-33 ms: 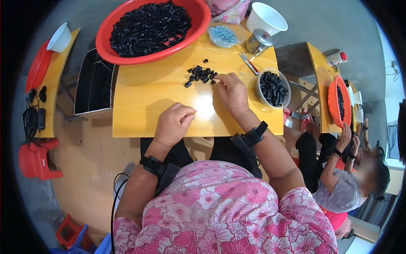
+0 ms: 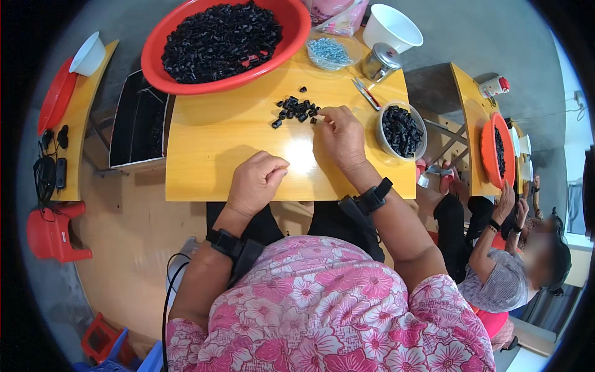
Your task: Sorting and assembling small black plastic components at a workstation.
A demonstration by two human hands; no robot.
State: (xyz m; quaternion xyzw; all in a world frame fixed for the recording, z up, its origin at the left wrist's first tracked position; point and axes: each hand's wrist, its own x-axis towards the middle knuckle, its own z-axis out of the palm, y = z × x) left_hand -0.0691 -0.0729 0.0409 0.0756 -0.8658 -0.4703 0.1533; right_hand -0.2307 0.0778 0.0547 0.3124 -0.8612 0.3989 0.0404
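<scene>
Black small parts (image 2: pixel 296 110) lie mid-frame on the counter (image 2: pixel 204 149); right hand (image 2: pixel 339 137) pinches one at the pile's edge, left hand (image 2: pixel 255 183) rests loosely curled, holding nothing visible.

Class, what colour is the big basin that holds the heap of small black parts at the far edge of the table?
Red. The basin shows clearly in the head view, at the top of the yellow table.

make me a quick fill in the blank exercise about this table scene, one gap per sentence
1. The big round plastic basin heaped with small black parts is ____ in colour.
2. The right hand reaches the loose pile of small black parts on the ____ wooden table.
3. The left hand rests on the table, loosely ____.

Missing words: red; yellow; closed
</scene>
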